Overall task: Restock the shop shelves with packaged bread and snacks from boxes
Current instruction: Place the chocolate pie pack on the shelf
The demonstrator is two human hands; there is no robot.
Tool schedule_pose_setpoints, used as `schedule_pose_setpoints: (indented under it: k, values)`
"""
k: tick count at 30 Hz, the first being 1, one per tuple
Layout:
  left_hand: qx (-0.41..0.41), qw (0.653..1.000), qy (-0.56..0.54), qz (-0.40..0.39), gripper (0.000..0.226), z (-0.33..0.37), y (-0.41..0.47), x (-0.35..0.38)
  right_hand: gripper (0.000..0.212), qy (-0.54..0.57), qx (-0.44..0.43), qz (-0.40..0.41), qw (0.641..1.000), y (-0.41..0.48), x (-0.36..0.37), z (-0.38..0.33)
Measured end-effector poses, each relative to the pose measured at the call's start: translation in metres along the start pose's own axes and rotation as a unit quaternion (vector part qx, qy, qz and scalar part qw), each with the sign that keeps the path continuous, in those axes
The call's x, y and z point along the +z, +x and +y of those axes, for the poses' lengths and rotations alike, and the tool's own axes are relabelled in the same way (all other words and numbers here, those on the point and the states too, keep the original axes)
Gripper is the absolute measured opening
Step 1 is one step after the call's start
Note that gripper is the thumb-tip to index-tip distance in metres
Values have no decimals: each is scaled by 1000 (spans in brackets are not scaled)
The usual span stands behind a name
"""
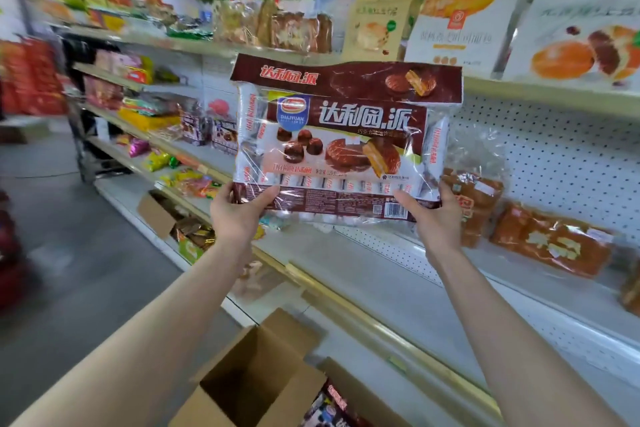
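A large brown-and-white bag of chocolate pies [341, 139] is held upright in front of the shelving, above the white middle shelf [363, 274]. My left hand [239, 211] grips its lower left corner and my right hand [433, 215] grips its lower right corner, thumbs on the front. Wrapped brown bread loaves [550, 246] lie on that shelf to the right, partly behind the bag. An open cardboard box [256, 378] stands on the floor below my arms, and its inside looks dark.
Tall bread bags [464, 7] stand on the upper shelf [554, 97]. More snack packs [152, 111] fill the shelves to the left. A second open box [162, 215] with packets sits lower left. Another box with dark packs [332, 406] is at the bottom. Grey floor lies left.
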State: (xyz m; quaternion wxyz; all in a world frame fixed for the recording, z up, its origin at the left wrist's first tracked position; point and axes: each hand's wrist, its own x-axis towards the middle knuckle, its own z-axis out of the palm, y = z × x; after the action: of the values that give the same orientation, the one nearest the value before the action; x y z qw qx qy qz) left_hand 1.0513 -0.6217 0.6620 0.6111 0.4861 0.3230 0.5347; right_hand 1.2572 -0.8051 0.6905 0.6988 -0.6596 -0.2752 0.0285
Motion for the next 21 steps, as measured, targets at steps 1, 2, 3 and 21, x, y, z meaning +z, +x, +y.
schedule_pose_setpoints:
  k: [1, 2, 3, 21]
  values:
    - [7, 1000, -3, 13, 72, 8, 0, -10, 67, 12, -2, -13, 1000, -2, 10, -5]
    - [18, 999, -5, 28, 92, 18, -2, -20, 75, 22, -4, -23, 999, -4, 20, -10]
    - [30, 998, 0, 51, 102, 26, -1, -35, 82, 27, -9, -38, 999, -4, 34, -12]
    - [142, 956, 58, 249, 87, 129, 96, -309, 116, 127, -63, -232, 962, -68, 370, -60]
